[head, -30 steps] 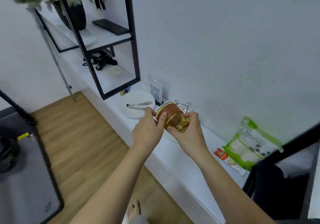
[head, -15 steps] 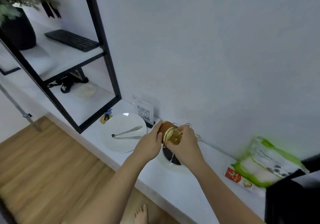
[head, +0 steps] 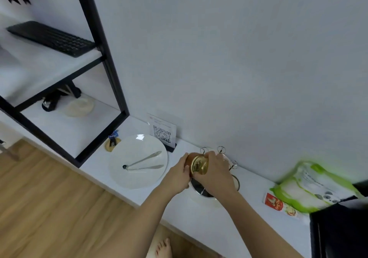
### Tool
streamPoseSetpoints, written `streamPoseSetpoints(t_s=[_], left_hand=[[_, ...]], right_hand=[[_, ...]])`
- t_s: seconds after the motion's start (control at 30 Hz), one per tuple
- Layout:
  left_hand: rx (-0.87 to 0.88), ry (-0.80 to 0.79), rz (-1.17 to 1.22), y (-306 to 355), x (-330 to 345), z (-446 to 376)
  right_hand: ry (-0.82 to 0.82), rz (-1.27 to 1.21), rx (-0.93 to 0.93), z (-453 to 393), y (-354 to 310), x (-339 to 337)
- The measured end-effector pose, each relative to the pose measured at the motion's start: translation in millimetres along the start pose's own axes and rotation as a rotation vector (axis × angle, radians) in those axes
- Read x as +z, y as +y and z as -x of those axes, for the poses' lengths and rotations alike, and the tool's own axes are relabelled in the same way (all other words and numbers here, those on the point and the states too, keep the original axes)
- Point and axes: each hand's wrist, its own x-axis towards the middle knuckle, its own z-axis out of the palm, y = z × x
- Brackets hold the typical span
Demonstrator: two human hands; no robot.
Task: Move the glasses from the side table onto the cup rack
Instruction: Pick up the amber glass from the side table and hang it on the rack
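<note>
An amber glass (head: 198,165) with a gold base lies tilted on its side between both hands, its base facing me. My left hand (head: 178,176) grips its left side and my right hand (head: 216,171) wraps its right side. Directly behind and under the hands stands the metal cup rack (head: 221,151); looped wire prongs rise above my right hand, and the rack's round base (head: 199,188) sits on the white counter (head: 229,222). The glass's mouth is hidden, so I cannot tell whether it sits on a prong.
A white plate (head: 139,178) holding metal tongs (head: 144,163) lies left of the rack. A QR-code stand (head: 162,133) leans at the wall. Green snack bags (head: 310,188) lie right. A black-framed shelf (head: 111,74) with a keyboard (head: 53,38) stands left.
Both hands have carried the glass away from me, down to the rack's prongs. The camera has come closer and turned toward the wall.
</note>
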Motion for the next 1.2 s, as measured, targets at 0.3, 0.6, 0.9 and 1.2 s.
streamPoseSetpoints(t_s=[0.3, 0.6, 0.9, 1.2], left_hand=[[-0.100, -0.068, -0.019, -9, 0, -22], [-0.105, -0.183, -0.058, -15, 5, -33], [-0.064, -0.214, -0.105, -25, 1, -48], [-0.095, -0.244, -0.122, -40, 8, -61]], right_hand=[[-0.033, 0.081, 0.002, -19, -2, 22], [-0.007, 0.362, -0.095, -28, 0, 40], [0.069, 0.492, -0.206, -43, 5, 66], [-0.068, 0.585, -0.139, -54, 21, 80]])
